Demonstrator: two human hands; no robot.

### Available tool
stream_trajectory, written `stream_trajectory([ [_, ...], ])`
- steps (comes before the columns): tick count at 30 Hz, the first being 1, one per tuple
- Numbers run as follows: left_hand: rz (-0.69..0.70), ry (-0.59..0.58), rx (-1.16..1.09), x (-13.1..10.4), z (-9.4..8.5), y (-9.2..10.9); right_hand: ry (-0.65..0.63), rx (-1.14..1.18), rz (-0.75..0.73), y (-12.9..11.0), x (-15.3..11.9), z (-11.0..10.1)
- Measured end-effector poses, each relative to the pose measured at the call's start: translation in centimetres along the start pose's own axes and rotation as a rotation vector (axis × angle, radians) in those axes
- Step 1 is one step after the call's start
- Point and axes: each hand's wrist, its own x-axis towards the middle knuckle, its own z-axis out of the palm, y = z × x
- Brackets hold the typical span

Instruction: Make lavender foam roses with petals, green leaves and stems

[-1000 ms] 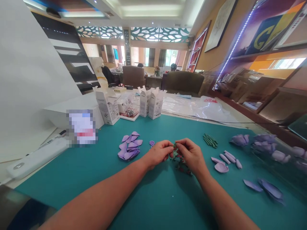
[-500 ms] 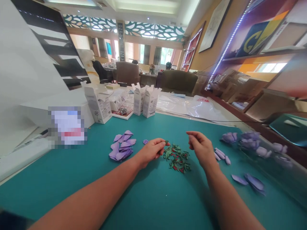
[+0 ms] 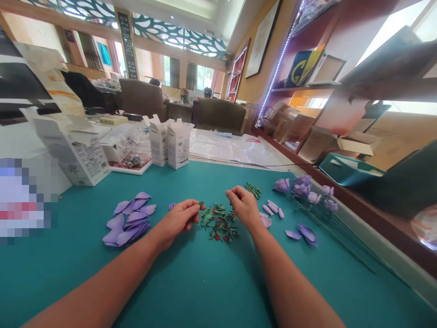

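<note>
Between thumb and forefinger, my left hand [image 3: 182, 218] pinches a small green piece [image 3: 201, 204]. My right hand [image 3: 243, 205] has its fingers pressed together at the upper right of a pile of green leafy pieces with red bits [image 3: 220, 223]; anything between its fingertips is too small to make out. A small purple wheel-shaped piece [image 3: 172, 206] lies just behind my left hand. Purple petals [image 3: 129, 221] are heaped to the left. Beyond my right hand lies a bundle of green sticks [image 3: 253, 191]. Small lilac pieces [image 3: 273, 208] rest to its right.
Purple roses on long stems [image 3: 302, 187] lie at the right, with loose purple petals [image 3: 307, 234] nearer. White boxes [image 3: 178, 145] and a tray of bagged parts [image 3: 131, 165] stand at the back left. A teal box [image 3: 348, 171] is at the far right.
The view has turned right, so the table's contents appear further left. My right hand has come closer to the green pile, its fingers drawn together. My left hand still pinches the green piece.
</note>
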Motion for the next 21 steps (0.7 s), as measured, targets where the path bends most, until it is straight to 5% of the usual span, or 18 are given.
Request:
stream_trajectory([
  [21,-0.038,-0.084,-0.126,-0.1,-0.3,-0.6,-0.147,-0.103,0.061,2.9,0.9,-0.9],
])
